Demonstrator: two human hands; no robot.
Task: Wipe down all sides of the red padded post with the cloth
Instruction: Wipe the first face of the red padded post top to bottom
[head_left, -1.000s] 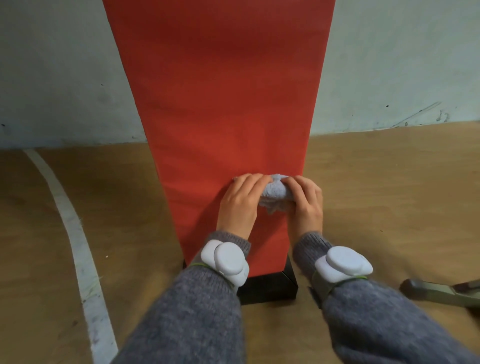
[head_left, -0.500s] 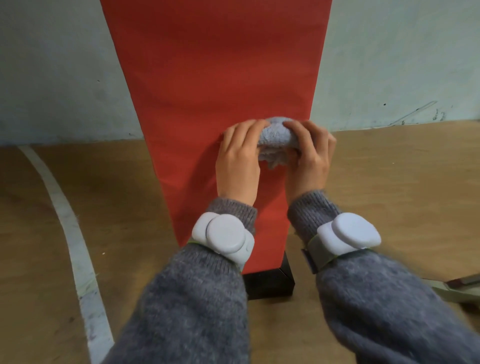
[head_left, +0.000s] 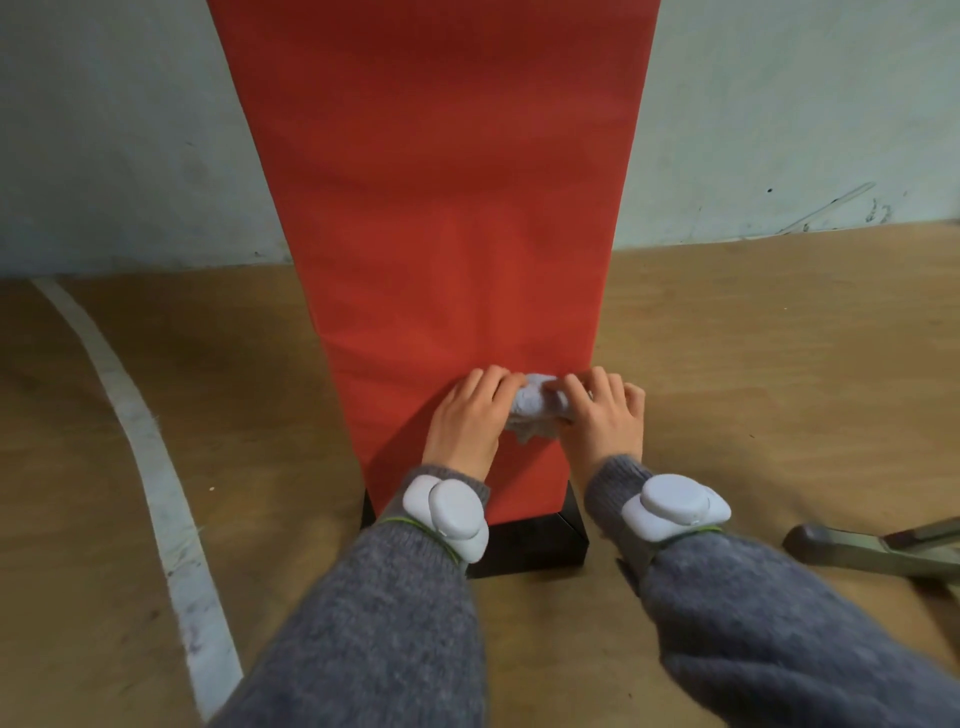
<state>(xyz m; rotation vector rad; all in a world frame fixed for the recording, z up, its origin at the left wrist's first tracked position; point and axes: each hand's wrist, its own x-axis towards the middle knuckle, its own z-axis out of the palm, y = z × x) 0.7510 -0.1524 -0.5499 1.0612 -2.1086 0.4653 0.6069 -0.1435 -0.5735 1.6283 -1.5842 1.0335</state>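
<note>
Cloth (head_left: 537, 410) bunched against the red post (head_left: 447, 218), pressed between both hands. Left hand (head_left: 467, 421) and right hand (head_left: 605, 418), fingers curled, clamp it from either side. Black base (head_left: 535, 540) below the wrists; grey wristbands (head_left: 449, 512). Wooden floor (head_left: 779, 364), white line (head_left: 156, 467) leftward, pale wall (head_left: 104, 130) beyond.

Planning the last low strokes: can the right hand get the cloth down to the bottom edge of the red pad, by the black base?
Probably yes. The right hand presses the cloth low on the red pad, and only bare pad lies between it and the black base.
</note>
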